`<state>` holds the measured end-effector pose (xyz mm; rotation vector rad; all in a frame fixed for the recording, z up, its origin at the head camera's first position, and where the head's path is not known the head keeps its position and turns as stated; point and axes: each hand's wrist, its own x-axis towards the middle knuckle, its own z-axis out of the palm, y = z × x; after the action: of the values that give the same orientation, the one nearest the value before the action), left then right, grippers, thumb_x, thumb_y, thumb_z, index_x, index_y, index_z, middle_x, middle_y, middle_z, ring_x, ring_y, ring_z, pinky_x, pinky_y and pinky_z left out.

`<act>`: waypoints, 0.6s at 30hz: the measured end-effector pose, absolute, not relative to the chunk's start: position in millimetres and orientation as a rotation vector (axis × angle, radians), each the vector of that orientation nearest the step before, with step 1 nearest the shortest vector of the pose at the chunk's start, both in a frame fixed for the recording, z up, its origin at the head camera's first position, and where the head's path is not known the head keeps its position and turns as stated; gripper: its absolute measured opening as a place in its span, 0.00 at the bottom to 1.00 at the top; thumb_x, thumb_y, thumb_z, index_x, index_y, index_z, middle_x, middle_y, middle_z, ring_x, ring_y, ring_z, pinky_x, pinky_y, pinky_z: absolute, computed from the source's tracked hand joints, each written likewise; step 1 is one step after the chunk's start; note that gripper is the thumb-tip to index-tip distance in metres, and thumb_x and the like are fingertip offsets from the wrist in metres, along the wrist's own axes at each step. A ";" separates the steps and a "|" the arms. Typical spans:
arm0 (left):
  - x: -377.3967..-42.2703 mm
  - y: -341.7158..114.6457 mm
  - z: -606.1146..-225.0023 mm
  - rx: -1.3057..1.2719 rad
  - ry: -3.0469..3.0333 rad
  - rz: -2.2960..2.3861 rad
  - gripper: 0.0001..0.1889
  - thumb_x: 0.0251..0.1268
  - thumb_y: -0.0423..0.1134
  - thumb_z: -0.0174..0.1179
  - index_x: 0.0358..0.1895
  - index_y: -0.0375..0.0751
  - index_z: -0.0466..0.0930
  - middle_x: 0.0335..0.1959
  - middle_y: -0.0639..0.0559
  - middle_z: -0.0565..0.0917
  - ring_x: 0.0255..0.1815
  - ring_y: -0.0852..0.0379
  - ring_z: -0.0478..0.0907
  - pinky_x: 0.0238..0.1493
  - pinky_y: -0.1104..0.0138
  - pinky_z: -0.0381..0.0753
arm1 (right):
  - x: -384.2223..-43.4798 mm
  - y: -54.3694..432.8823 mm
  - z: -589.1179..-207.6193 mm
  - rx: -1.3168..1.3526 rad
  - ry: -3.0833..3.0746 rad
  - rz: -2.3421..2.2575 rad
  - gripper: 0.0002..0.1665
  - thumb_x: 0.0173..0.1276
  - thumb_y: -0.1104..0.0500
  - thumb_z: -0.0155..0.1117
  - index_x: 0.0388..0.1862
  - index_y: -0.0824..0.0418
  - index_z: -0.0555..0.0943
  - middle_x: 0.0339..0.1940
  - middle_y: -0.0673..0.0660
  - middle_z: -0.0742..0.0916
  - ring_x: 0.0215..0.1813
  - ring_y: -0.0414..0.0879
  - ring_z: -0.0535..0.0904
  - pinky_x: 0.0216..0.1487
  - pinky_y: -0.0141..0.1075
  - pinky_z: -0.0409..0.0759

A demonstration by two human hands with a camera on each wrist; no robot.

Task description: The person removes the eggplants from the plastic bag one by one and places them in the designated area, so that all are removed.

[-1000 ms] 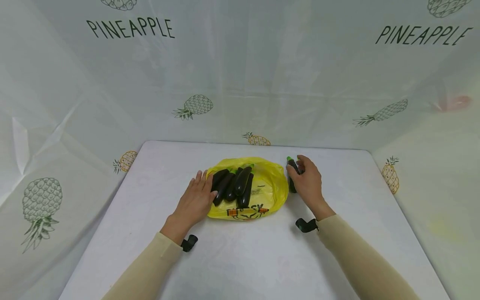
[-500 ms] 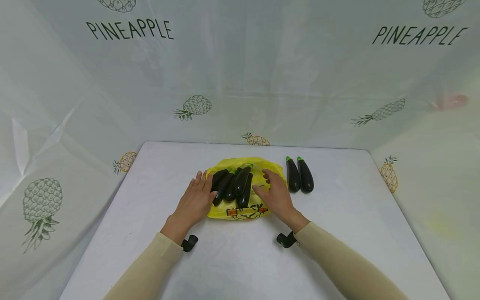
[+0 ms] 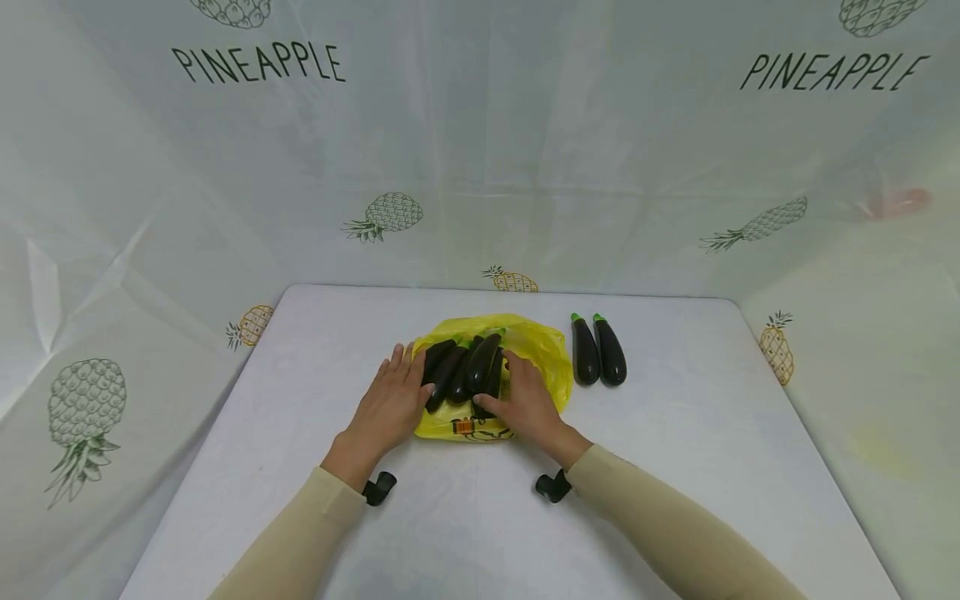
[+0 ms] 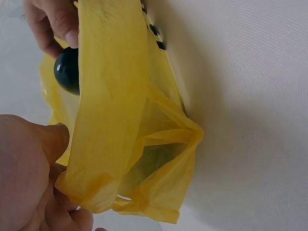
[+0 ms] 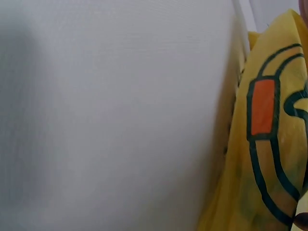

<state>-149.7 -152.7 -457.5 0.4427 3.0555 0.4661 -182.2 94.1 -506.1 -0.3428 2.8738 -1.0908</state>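
Several dark eggplants with green stems lie bunched in the left part of an open yellow plastic bag. My left hand rests at the bag's left rim with its fingers stretched out, thumb towards the bunch. Inside the bag, my right hand holds the rightmost eggplant, thumb near its lower end and fingers farther up its side. The left wrist view shows the rounded end of an eggplant beside the right hand's fingers. In the right wrist view the bag wall fills the right edge.
Two eggplants lie side by side on the white table, right of the bag. A pineapple-print plastic sheet hangs behind and around the table.
My right hand has let go of an eggplant beside the bag, moved left into the bag and taken hold of another. The left hand stays at the rim.
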 end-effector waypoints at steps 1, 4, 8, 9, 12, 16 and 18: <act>-149.6 -152.5 -457.6 0.442 3.056 0.468 0.35 0.86 0.47 0.51 0.83 0.28 0.55 0.85 0.31 0.54 0.87 0.34 0.46 0.85 0.41 0.52 | -181.9 92.9 -506.8 -0.339 2.875 -1.079 0.59 0.66 0.39 0.77 0.84 0.62 0.59 0.75 0.67 0.74 0.74 0.63 0.72 0.73 0.58 0.76; -149.5 -153.0 -458.4 0.435 3.058 0.472 0.35 0.86 0.47 0.52 0.83 0.29 0.55 0.84 0.31 0.55 0.87 0.34 0.46 0.85 0.41 0.52 | -181.1 90.7 -508.4 -0.346 2.879 -1.036 0.60 0.66 0.38 0.77 0.84 0.62 0.57 0.75 0.68 0.73 0.73 0.62 0.73 0.74 0.56 0.76; -149.0 -155.4 -458.2 0.436 3.064 0.474 0.35 0.86 0.47 0.52 0.83 0.29 0.55 0.84 0.30 0.55 0.87 0.33 0.47 0.84 0.41 0.52 | -180.0 93.6 -506.4 -0.342 2.873 -1.020 0.58 0.67 0.40 0.76 0.84 0.62 0.57 0.74 0.68 0.74 0.71 0.61 0.73 0.73 0.55 0.77; -149.2 -156.0 -458.1 0.438 3.063 0.474 0.35 0.86 0.47 0.52 0.83 0.29 0.55 0.84 0.30 0.55 0.87 0.33 0.47 0.84 0.40 0.52 | -179.6 96.0 -505.4 -0.336 2.873 -1.020 0.57 0.68 0.41 0.76 0.84 0.63 0.57 0.73 0.68 0.74 0.70 0.61 0.74 0.72 0.55 0.78; -149.4 -157.2 -457.3 0.446 3.068 0.464 0.34 0.86 0.47 0.51 0.83 0.28 0.56 0.84 0.29 0.56 0.86 0.32 0.48 0.84 0.40 0.53 | -179.4 106.9 -502.6 -0.315 2.871 -1.030 0.56 0.68 0.43 0.75 0.84 0.63 0.58 0.73 0.68 0.73 0.70 0.61 0.73 0.72 0.55 0.77; -149.3 -157.8 -457.6 0.452 3.079 0.452 0.34 0.87 0.46 0.51 0.82 0.27 0.57 0.84 0.29 0.57 0.86 0.32 0.49 0.84 0.41 0.54 | -181.6 125.5 -498.8 -0.278 2.869 -1.037 0.54 0.68 0.46 0.74 0.83 0.65 0.58 0.75 0.69 0.72 0.73 0.63 0.71 0.73 0.58 0.75; -149.2 -158.0 -458.1 0.461 3.087 0.455 0.33 0.86 0.45 0.51 0.82 0.26 0.57 0.83 0.29 0.57 0.86 0.32 0.50 0.84 0.41 0.54 | -183.0 133.5 -496.4 -0.255 2.871 -1.041 0.52 0.69 0.49 0.73 0.82 0.67 0.59 0.76 0.70 0.71 0.73 0.64 0.71 0.73 0.59 0.75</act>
<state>-149.2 -158.0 -458.1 0.4605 3.0868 0.4547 -183.0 133.5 -496.4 -0.2547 2.8707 -1.0408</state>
